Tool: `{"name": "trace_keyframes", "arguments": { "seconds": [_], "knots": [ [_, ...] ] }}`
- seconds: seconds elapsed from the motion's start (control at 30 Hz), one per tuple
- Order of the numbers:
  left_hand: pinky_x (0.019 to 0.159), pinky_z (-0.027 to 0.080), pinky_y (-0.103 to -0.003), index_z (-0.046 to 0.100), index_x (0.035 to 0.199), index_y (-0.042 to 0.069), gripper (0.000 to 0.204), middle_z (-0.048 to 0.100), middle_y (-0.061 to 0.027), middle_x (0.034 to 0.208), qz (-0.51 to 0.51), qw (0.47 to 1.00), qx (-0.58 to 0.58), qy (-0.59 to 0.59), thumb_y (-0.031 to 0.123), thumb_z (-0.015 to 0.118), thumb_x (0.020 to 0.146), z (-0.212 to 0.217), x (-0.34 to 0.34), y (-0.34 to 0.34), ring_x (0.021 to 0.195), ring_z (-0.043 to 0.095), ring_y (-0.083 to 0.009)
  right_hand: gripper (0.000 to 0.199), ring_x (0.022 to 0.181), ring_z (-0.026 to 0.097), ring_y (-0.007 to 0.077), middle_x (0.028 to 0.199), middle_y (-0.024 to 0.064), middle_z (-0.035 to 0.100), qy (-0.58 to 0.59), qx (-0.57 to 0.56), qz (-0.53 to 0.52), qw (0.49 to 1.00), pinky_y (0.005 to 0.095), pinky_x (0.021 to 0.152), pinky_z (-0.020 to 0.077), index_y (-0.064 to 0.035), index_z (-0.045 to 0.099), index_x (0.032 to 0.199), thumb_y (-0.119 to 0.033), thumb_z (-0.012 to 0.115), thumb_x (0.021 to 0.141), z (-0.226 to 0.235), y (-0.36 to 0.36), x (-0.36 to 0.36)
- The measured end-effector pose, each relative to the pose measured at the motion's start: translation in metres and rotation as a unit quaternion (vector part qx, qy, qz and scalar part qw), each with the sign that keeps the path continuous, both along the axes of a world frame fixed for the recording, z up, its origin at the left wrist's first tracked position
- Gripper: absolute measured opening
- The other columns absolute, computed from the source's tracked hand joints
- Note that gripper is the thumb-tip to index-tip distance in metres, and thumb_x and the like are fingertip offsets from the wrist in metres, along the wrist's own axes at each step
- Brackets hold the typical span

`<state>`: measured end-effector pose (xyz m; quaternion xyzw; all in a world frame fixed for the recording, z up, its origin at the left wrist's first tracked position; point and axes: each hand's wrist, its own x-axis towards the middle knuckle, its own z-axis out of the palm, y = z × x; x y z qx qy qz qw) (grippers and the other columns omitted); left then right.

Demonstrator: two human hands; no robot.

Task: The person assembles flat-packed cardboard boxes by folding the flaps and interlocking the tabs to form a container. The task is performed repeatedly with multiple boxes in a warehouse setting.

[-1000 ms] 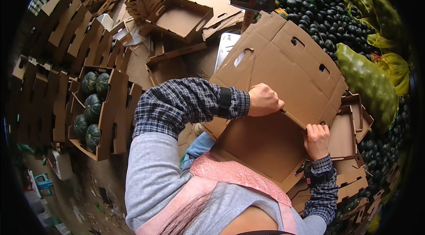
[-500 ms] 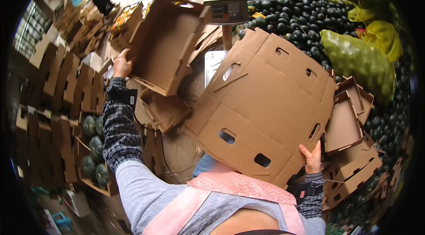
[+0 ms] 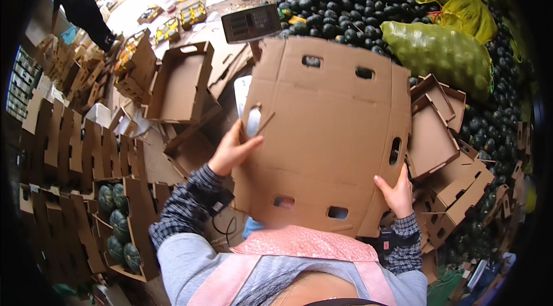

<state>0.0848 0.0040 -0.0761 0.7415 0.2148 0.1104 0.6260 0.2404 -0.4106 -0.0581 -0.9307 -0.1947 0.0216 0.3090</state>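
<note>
A large flat cardboard box blank (image 3: 328, 133) with several oval hand holes is tilted up in front of my body. On its left edge, beside a hand hole, my left hand (image 3: 230, 151) is closed with the thumb on the face. Lower on the right edge, my right hand (image 3: 397, 192) grips it the same way; the fingers behind are hidden. A folded cardboard tray (image 3: 180, 84) rests to the left, beyond my left hand, on other cardboard. Behind the blank stands a scale with a dark display (image 3: 252, 22); its pale platform (image 3: 242, 90) is mostly covered.
Dark green squashes (image 3: 340, 12) lie heaped at the far right, beside a filled yellow-green mesh bag (image 3: 440, 55). Cardboard trays (image 3: 432, 142) pile up at right. Rows of boxes (image 3: 57, 144) stand at left, one holding squashes (image 3: 119, 225). A person (image 3: 83, 6) stands far left.
My left hand has let go of the folded tray, which now sits at the left, and has taken the blank's left edge. The blank has turned and sits more squarely before me.
</note>
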Motion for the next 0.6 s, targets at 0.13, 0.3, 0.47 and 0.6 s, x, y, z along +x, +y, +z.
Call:
{"name": "trace_keyframes", "arguments": {
  "seconds": [0.13, 0.3, 0.47, 0.6],
  "knots": [
    [0.109, 0.031, -0.028, 0.020, 0.146, -0.012, 0.092, 0.041, -0.0186, 0.143, -0.029, 0.988, 0.129, 0.078, 0.023, 0.077, 0.083, 0.038, -0.004, -0.001, 0.131, 0.038, -0.0190, 0.086, 0.122, 0.048, 0.0399, 0.132, 0.0286, 0.048, -0.055, -0.012, -0.040, 0.998, 0.0427, 0.103, 0.0395, 0.0125, 0.037, 0.135, -0.033, 0.081, 0.076, 0.027, 0.002, 0.003],
    [0.094, 0.045, -0.031, 0.023, 0.146, -0.005, 0.100, 0.056, -0.0190, 0.123, 0.013, 0.962, 0.273, 0.028, 0.019, 0.086, 0.072, 0.051, -0.015, -0.013, 0.114, 0.055, -0.0216, 0.078, 0.104, 0.057, 0.0283, 0.119, 0.0210, 0.055, -0.024, 0.084, -0.041, 0.995, 0.0377, 0.092, 0.0471, 0.0065, 0.042, 0.132, -0.021, 0.085, 0.073, 0.040, -0.009, 0.005],
    [0.072, 0.053, -0.038, 0.024, 0.144, 0.005, 0.097, 0.063, -0.0210, 0.102, 0.014, 0.924, 0.382, 0.007, 0.011, 0.084, 0.068, 0.067, -0.003, -0.039, 0.088, 0.066, -0.0337, 0.087, 0.101, 0.064, 0.0293, 0.098, 0.0204, 0.067, -0.070, 0.062, 0.026, 0.995, 0.0359, 0.089, 0.0504, 0.0030, 0.030, 0.141, -0.013, 0.082, 0.073, 0.044, 0.007, -0.002],
    [0.073, 0.053, -0.043, 0.036, 0.138, 0.006, 0.090, 0.057, -0.0212, 0.112, -0.265, 0.855, 0.446, 0.007, 0.034, 0.084, 0.068, 0.065, 0.010, -0.058, 0.088, 0.063, -0.0396, 0.105, 0.104, 0.058, 0.0401, 0.117, 0.0230, 0.056, -0.062, -0.001, 0.423, 0.904, 0.0431, 0.089, 0.0473, 0.0006, 0.030, 0.142, -0.047, 0.083, 0.065, 0.062, 0.016, 0.020]
  ]
}}
